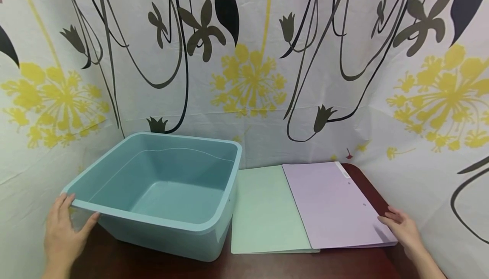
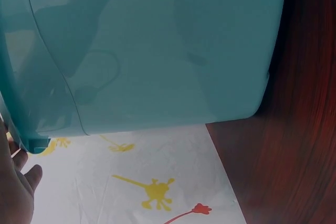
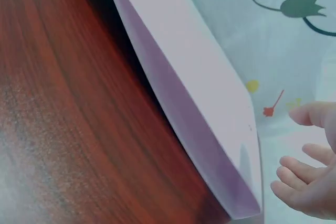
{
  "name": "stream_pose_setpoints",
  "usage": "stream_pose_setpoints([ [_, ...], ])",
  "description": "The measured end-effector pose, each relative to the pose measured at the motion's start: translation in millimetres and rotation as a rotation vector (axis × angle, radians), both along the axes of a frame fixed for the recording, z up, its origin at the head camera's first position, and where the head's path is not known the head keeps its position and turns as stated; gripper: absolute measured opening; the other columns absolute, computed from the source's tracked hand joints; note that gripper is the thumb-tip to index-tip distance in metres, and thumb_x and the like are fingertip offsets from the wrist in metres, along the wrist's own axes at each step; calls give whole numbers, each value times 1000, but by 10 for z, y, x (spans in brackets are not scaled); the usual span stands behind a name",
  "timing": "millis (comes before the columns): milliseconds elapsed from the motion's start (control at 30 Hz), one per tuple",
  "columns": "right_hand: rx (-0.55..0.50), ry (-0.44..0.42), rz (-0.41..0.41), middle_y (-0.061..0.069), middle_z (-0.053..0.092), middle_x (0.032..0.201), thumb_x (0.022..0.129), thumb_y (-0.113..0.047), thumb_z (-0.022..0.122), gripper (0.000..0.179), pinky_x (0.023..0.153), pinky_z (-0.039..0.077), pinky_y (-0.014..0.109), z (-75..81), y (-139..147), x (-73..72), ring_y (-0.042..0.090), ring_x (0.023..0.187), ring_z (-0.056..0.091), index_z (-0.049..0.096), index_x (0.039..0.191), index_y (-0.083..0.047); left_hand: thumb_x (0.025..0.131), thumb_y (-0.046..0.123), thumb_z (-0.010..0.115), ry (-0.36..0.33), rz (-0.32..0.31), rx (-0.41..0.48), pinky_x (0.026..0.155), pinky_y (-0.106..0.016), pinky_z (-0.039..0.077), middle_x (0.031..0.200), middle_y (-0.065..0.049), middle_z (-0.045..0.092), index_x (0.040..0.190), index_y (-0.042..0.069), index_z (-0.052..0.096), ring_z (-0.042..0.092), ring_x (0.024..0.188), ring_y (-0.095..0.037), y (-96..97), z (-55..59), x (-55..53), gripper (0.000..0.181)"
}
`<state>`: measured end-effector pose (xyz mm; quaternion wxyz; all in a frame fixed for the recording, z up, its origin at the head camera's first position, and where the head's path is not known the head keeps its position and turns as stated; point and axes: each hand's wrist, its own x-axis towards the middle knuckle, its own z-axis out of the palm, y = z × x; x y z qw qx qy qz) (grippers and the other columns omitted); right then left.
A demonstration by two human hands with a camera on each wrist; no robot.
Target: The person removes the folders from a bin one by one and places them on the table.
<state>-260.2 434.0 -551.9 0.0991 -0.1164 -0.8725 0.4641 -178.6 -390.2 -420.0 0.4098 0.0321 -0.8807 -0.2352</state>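
Observation:
A blue-green plastic tub (image 1: pixel 164 234) stands on the left of the table; no objects show inside it. My left hand (image 1: pixel 65 232) is at its near left corner, fingertips touching the rim and thumb spread apart. The left wrist view shows the tub's wall (image 2: pixel 157 51) close up, with part of the hand (image 2: pixel 16 187) at the edge. To the right, a lavender folder (image 1: pixel 332 207) partly overlaps a pale green folder (image 1: pixel 265 215). Beside the lavender folder's right edge is my right hand (image 1: pixel 406 230), its fingers (image 3: pixel 296 174) loosely bent and holding nothing.
Beneath everything is a dark reddish-brown wooden table (image 3: pixel 79 114). A white cloth (image 1: pixel 252 143) printed with yellow flowers and dark stems hangs behind and along both sides. The tub stands close to the green folder's left edge.

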Motion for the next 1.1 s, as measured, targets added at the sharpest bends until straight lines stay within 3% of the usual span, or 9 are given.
stream_pose_setpoints([
  [67, 15, 36, 0, -35, 45, 86, 80, -40, 66, 79, 63, 41, 8, -131, 68, -69, -24, 79, 37, 32, 135, 6, 80, 61, 53, 10, -2, 0, 108, -51, 16, 137, -28, 29, 132, -6, 35, 23, 130, -41, 1, 2, -3, 86],
  [200, 31, 70, 42, -36, 45, 91, 81, -41, 65, 76, 65, 41, 8, -243, 105, -146, -24, 83, 38, 34, 137, 1, 81, 57, 54, 1, 5, 6, 108, -51, 15, 139, -28, 27, 133, -5, 34, 21, 131, -41, -9, -4, 7, 83],
  [500, 7, 145, 101, -33, 48, 95, 79, -42, 67, 76, 66, 39, 6, -90, -41, -118, -23, 85, 43, 39, 132, 5, 88, 50, 48, -104, 5, -12, 110, -44, 1, 147, -26, 5, 142, -4, 14, 4, 137, -37, -39, -47, 60, 84],
  [667, 42, 124, 103, -17, 55, 102, 80, -42, 66, 72, 67, 40, 6, -87, -102, -140, -20, 84, 47, 41, 131, 3, 90, 52, 42, -106, -6, -56, 111, -41, -3, 146, -29, 1, 140, -9, 7, -1, 136, -37, -22, -34, 75, 87],
  [767, 57, 109, 113, -4, 58, 108, 81, -42, 64, 72, 68, 41, 7, -106, -116, -148, -19, 85, 47, 40, 132, 2, 89, 60, 36, -103, 9, -108, 111, -40, -2, 145, -31, 2, 139, -12, 4, 0, 136, -38, 97, 19, 89, 93],
  [867, 56, 101, 116, -8, 57, 107, 81, -45, 64, 72, 68, 41, 7, -122, -126, -146, -19, 85, 47, 41, 132, 0, 86, 67, 31, -89, 0, -177, 111, -36, -1, 145, -30, 3, 140, -10, 2, 1, 137, -34, 288, 77, 89, 98],
  [1000, 59, 97, 124, -19, 53, 104, 80, -49, 62, 73, 68, 41, 8, -119, -145, -121, -20, 86, 47, 42, 131, -2, 82, 73, 28, -8, -87, -251, 112, -32, 1, 147, -27, 9, 142, -6, 7, 5, 138, -29, 611, 156, 48, 102],
  [1100, 76, 97, 120, -14, 56, 106, 80, -50, 62, 72, 67, 41, 9, -115, -160, -109, -21, 86, 45, 42, 131, -2, 81, 74, 27, 85, -162, -277, 112, -29, 3, 148, -23, 13, 143, -4, 12, 9, 138, -27, 876, 197, 6, 101],
])
